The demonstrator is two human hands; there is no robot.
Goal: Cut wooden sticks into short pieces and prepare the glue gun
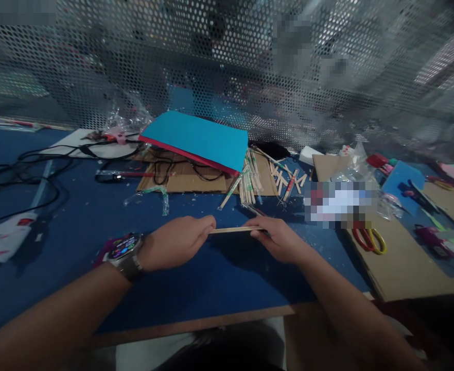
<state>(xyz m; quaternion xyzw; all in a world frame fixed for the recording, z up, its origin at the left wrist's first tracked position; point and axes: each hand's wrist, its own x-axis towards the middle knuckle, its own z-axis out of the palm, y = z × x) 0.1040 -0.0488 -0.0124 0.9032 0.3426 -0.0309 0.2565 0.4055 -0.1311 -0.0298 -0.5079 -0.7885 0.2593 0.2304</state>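
A thin pair of pale wooden chopsticks (230,230) spans the gap between my hands, roughly level above the blue table. My left hand (178,241), with a smartwatch (124,248) at the wrist, is closed around one end. The fingers of my right hand (281,239) pinch the other end. A thin dark metallic piece (253,208) shows just beyond my right fingers; its kind is unclear, and I cannot tell whether that hand holds it. Behind my hands lie wrapped chopsticks (248,183) and several short cut wooden pieces (281,180).
A blue sheet (198,136) over a red one lies on cardboard (196,178) at the back. On the left are a white glue gun (11,237) and black cables (37,154). Red-and-yellow-handled scissors (369,239) rest on cardboard at right. Perforated metal mesh (211,62) rises behind the table (211,304).
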